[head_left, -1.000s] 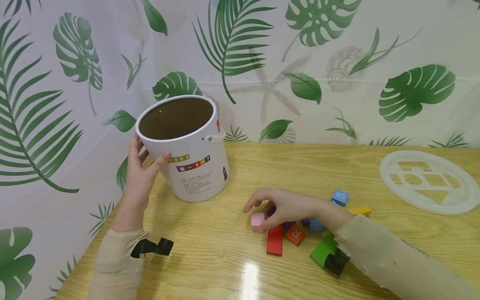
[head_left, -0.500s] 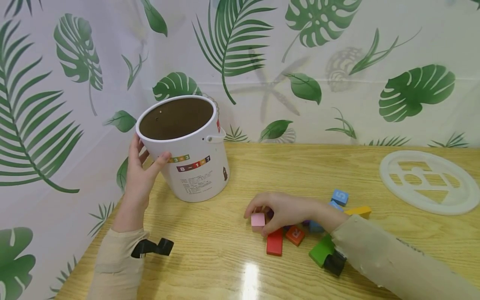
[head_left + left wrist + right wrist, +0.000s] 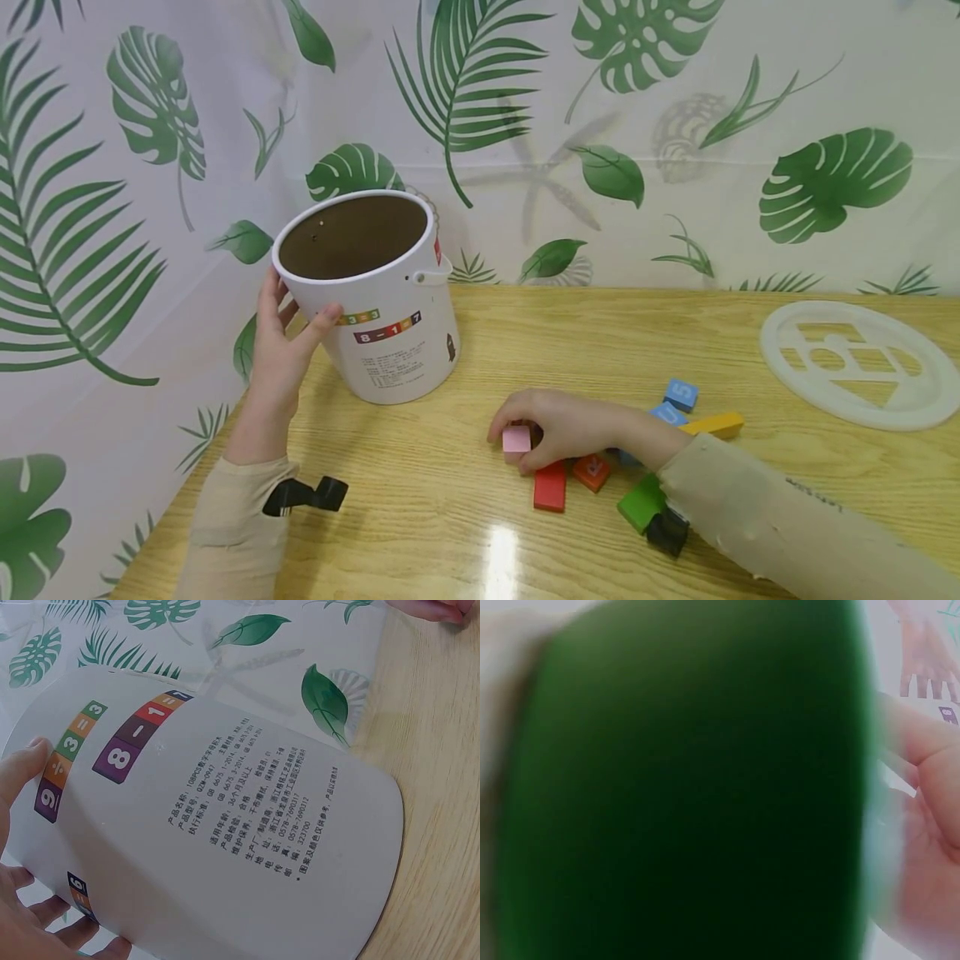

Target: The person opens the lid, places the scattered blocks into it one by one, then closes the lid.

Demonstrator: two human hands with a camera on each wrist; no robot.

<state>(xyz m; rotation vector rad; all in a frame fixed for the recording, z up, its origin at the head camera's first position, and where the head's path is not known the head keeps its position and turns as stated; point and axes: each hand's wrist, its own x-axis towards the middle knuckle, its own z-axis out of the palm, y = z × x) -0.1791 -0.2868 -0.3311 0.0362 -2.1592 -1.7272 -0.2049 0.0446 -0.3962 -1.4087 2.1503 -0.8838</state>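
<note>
A white bucket (image 3: 390,333) with printed sums and a side handle stands on the wooden table, its dark inside visible. My left hand (image 3: 288,350) grips its left side, thumb on the front wall; the left wrist view shows the fingers curled along the far side. My right hand (image 3: 566,425) pinches a small pink block (image 3: 516,439) between thumb and fingers, low over the table. Around it lie a red block (image 3: 550,487) and a red block marked R (image 3: 592,472). In the right wrist view a blurred green block (image 3: 690,780) covers most of the picture.
Blue blocks (image 3: 681,394) and a yellow block (image 3: 714,426) lie by the right forearm. A green block (image 3: 642,502) sits against the right wrist camera (image 3: 667,532). A white oval stencil (image 3: 776,354) rests farther right. Leaf-patterned cloth (image 3: 525,208) rises behind the table.
My right hand has lowered slightly toward the viewer and its fingers have closed in around the pink block, which stays in about the same place. The left hand and bucket look unmoved.
</note>
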